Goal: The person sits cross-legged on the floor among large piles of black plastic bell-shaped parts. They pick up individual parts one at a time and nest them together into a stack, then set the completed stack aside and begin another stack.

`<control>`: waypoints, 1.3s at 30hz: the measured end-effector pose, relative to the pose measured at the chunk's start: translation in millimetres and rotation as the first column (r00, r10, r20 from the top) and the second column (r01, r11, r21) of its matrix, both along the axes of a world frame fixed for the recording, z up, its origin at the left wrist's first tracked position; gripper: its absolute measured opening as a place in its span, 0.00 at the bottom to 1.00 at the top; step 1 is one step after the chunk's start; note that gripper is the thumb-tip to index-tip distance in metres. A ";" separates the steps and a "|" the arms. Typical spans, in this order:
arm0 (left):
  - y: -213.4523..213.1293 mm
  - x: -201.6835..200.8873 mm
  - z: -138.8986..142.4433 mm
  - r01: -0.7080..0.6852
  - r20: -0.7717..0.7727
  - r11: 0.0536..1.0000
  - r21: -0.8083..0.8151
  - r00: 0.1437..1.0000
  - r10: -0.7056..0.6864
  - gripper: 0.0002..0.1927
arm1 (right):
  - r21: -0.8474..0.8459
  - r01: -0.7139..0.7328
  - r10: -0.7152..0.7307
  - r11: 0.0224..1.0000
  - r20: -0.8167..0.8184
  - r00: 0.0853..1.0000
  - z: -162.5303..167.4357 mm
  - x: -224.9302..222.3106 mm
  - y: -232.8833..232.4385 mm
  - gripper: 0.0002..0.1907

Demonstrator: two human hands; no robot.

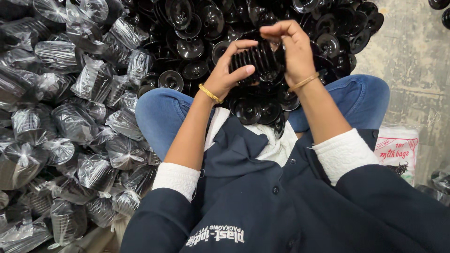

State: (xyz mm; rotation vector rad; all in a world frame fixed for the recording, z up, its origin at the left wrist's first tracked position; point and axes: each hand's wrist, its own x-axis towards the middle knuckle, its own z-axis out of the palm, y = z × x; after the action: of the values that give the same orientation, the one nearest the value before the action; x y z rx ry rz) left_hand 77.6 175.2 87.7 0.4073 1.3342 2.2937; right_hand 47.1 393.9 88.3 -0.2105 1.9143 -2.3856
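The person's left hand (229,70) and right hand (293,49) together hold a stack of black discs (257,61) above the lap, its long axis lying roughly level and running left to right between the two palms, the discs standing on edge. Each hand's grip is closed on one end of the stack, fingers curled over it. Beyond the knees lies a heap of loose black discs (197,28) on the floor (412,51), with clear-bagged stacks (70,122) piled at the left.
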 end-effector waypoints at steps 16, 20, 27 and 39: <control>3.6 -8.7 -15.9 -0.169 -0.117 0.966 -0.198 0.982 0.148 0.26 | 0.048 0.128 -0.120 0.991 -0.137 0.983 16.7 18.6 11.8 0.13; 4.7 -10.4 -16.2 -0.183 -0.098 0.961 -0.209 0.981 0.166 0.25 | 0.305 0.034 0.023 0.952 -0.178 0.984 26.0 42.4 20.7 0.17; 3.3 -7.4 -8.9 -0.116 0.121 0.986 -0.121 0.984 0.131 0.21 | 0.420 0.062 0.011 0.906 -0.170 0.985 34.0 51.5 7.7 0.23; 5.2 -7.6 -5.2 -0.069 0.127 0.992 -0.102 0.989 0.082 0.23 | 0.545 0.168 -0.015 0.822 -0.273 0.962 39.9 56.8 7.4 0.24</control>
State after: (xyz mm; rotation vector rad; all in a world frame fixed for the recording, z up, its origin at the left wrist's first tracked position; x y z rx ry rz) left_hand 70.1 180.4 82.5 0.1736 1.4095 2.2620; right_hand 103.9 401.4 128.2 -0.4061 2.7079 -1.7813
